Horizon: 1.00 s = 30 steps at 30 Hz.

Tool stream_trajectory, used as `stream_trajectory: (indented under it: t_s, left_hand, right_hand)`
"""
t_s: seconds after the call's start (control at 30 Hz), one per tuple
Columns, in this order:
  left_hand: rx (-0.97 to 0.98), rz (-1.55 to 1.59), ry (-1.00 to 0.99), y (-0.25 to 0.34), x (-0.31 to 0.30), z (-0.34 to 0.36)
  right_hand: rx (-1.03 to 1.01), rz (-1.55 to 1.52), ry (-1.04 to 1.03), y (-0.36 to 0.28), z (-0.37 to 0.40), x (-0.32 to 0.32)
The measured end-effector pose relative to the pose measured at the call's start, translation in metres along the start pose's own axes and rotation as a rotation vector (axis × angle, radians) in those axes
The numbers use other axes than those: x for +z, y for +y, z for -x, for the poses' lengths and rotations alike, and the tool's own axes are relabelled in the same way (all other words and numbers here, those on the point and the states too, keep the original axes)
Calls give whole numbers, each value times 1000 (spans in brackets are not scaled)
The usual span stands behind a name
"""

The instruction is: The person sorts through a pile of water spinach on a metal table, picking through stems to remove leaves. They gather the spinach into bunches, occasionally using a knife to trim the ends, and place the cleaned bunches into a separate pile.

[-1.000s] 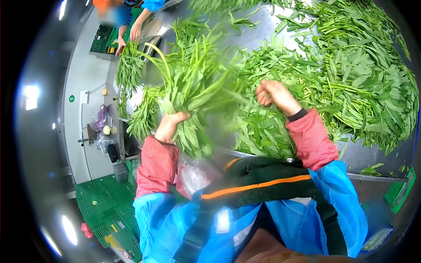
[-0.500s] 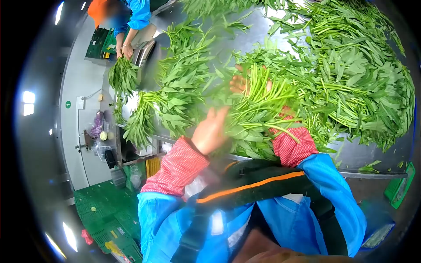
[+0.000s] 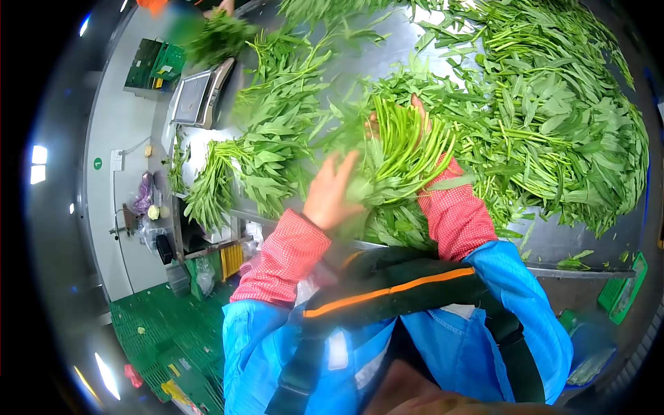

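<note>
A bunch of leafy greens with long pale-green stems, which looks like water spinach, is gripped in my right hand. Fingertips show on both sides of the stems, and the rest of that hand is behind them. Just left of the bunch is my left hand, its fingers apart and holding nothing; it is slightly blurred. Some leaves hang near its fingertips. Loose greens lie under the held bunch on the metal table.
A large heap of greens covers the table's right side. To the left lie more bunches and a scale. At the top left, a co-worker's hand is by a blurred bunch. Green crates are at lower left.
The stems in my right hand are gathered more tightly and upright. My left hand's fingers have spread. The co-worker's bunch has moved up and away, uncovering the scale.
</note>
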<state>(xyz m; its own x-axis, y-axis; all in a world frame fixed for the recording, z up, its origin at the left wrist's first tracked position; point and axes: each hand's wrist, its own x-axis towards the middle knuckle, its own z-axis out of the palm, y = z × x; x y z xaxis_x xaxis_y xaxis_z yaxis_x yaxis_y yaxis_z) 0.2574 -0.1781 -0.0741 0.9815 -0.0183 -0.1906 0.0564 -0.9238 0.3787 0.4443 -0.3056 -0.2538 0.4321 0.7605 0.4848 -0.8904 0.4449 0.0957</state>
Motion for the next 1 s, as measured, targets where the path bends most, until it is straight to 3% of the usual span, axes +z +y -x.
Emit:
stream_trajectory:
  t_s: [0.1,0.3,0.43,0.53,0.57,0.63,0.7,0.77,0.8,0.87,0.9,0.93,1.0]
  left_hand:
    - [159,-32,-29,-4,8,0]
    - [285,-88,-22,-4,19,4]
    - [330,-63,-16,-7,22,2]
    - [143,91,-192,1,12,4]
    - [140,187,-199,0,11,6]
    - [135,379,-216,-12,2,8]
    - [-42,1140,-322,-27,-14,9]
    - [-64,1603,-188,-35,-26,11]
    - [-24,1589,-123,-33,-28,9]
    - [-63,1121,-17,-13,-17,7]
    - [-81,887,35,0,-9,4]
    - [-13,427,68,-1,14,1]
    - [-76,27,115,27,41,-2]
  right_hand:
    - [33,-17,0,2,-2,-1]
    - [233,-69,100,5,-7,-3]
    - [106,267,599,14,-11,39]
    - [180,147,247,9,-6,23]
    - [207,95,126,8,-6,19]
    - [160,274,308,4,-2,10]
    - [120,404,546,4,-2,11]
    - [107,299,431,1,-1,3]
    - [104,295,388,1,-2,1]
    - [93,280,300,3,-5,-2]
    - [59,343,441,7,-9,6]
    - [28,407,582,15,-16,25]
    - [-84,431,803,31,-30,47]
